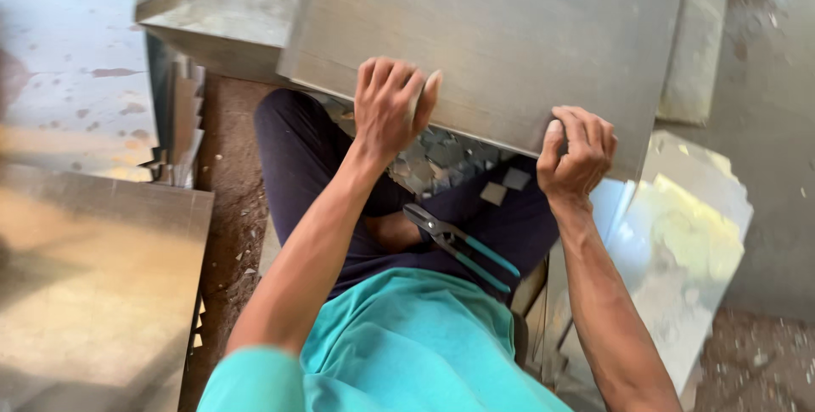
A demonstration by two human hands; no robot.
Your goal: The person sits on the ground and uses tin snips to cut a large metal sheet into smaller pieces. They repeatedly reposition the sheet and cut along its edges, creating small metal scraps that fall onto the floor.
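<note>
Dirt floor (pixel 233 208), tile stacks (pixel 102 285), tile scraps (pixel 446 157)

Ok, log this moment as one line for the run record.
left hand: gripping near edge of large grey metal sheet | right hand: gripping same edge | teal-handled snips: resting on lap, untouched

A rough tile-cutting workshop: grey tiles (pixel 509 30) stacked about, broken chips (pixel 441 157) littering the dirt floor (pixel 233 208), pliers (pixel 463 246) lying at hand.

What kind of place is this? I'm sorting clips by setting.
Probably a tile-cutting or building worksite: both hands grip a large grey tile, nippers lie on the lap, and tile chips and stacked tiles lie around.
</note>
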